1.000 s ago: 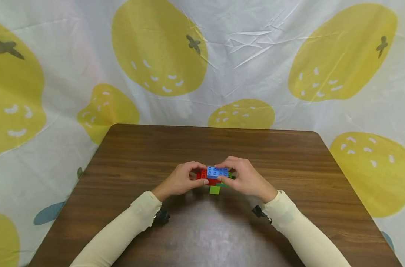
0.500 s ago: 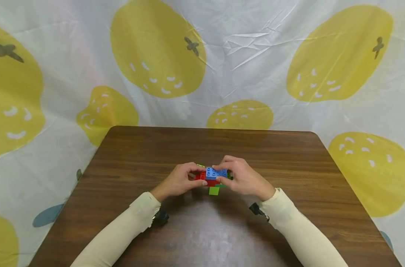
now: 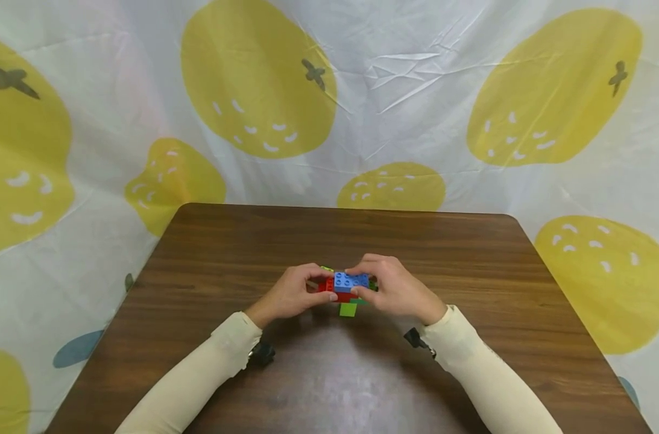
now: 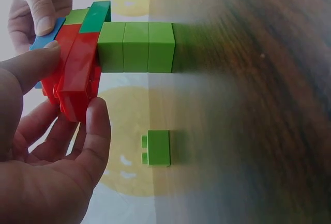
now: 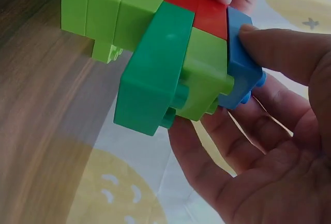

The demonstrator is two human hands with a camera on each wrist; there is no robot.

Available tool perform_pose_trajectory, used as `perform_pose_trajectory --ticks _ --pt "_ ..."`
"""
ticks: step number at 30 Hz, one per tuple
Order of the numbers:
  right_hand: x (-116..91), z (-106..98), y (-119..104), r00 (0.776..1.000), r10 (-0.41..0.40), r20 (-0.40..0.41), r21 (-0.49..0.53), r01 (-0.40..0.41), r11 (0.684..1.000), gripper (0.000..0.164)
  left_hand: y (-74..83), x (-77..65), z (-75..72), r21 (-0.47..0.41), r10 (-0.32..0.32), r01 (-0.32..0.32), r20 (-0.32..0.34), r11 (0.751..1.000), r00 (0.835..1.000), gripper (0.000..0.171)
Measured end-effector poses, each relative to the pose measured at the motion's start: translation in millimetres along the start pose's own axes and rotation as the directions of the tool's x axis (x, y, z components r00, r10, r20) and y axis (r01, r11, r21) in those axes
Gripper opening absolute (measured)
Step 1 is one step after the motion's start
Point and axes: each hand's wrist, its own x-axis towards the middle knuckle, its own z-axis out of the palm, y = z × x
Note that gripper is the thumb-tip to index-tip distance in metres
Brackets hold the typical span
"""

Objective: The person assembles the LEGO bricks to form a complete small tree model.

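Both hands hold one build of toy building bricks over the table's middle. My left hand (image 3: 291,292) grips its red bricks (image 4: 77,63) at the left end, thumb on the near side and fingers behind. On top lies a long blue brick (image 3: 342,282), pinched between thumb and fingers of my right hand (image 3: 400,289). Below it, the right wrist view shows a light green brick (image 5: 204,74) and a dark green brick (image 5: 155,63) beside the red ones. A column of light green bricks (image 4: 135,47) runs down from the underside towards the table.
A loose light green brick (image 4: 158,148) with studs sits on the brown wooden table (image 3: 329,374), behind the left hand in the head view. A white curtain (image 3: 394,120) with yellow fruit prints hangs along the table's far edge.
The right hand has shifted very slightly left over the blue brick. The loose light green brick now shows above the left fingers in the head view. Both grips look the same.
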Motion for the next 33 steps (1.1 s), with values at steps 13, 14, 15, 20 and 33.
perform_pose_trajectory --ticks 13,14,15,20,33 --pt "-1 2 -2 0.991 0.131 0.004 0.007 -0.131 0.991 0.037 -4.7 5.2 -25.5 0.012 -0.079 0.079 -0.033 0.997 0.996 0.030" --pt "-2 2 -1 0.990 0.140 0.003 0.020 -0.140 0.990 0.037 -5.9 6.9 -27.8 0.025 -0.097 0.098 -0.054 0.995 0.994 0.030" --pt "-2 2 0 0.989 0.146 0.000 0.030 -0.146 0.989 0.037 -8.1 8.9 -29.6 0.036 -0.110 0.113 -0.071 0.993 0.991 0.030" --pt "-4 1 6 0.992 0.125 -0.023 0.073 -0.123 0.990 0.036 -20.4 20.4 -31.4 0.085 -0.169 0.175 -0.077 0.981 0.983 0.039" --pt "-20 4 17 0.990 0.133 -0.040 0.200 -0.122 0.972 0.041 -35.2 46.8 -11.3 0.183 -0.235 0.224 0.039 0.957 0.971 0.046"
